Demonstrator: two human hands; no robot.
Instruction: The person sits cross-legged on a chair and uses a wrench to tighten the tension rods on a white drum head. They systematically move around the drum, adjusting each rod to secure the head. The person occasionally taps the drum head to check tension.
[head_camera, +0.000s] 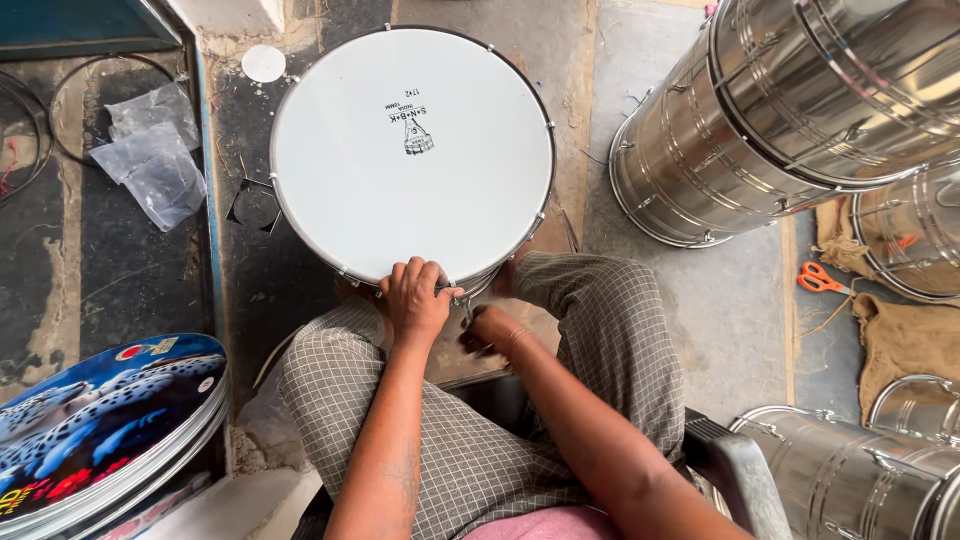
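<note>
We have the drum (412, 155) at frame centre-top, between the knees. Left hand (416, 296) clenched over its near rim; right hand (489, 332) below the rim, grip not visible. Likely light, stiff shell, thin dentable head: hold by the hoop.

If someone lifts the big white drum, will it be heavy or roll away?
The round white-headed drum with a shiny metal shell looks hollow, so probably light for its size. Standing on its flat end, it should not roll; laid sideways, it likely would.
</note>
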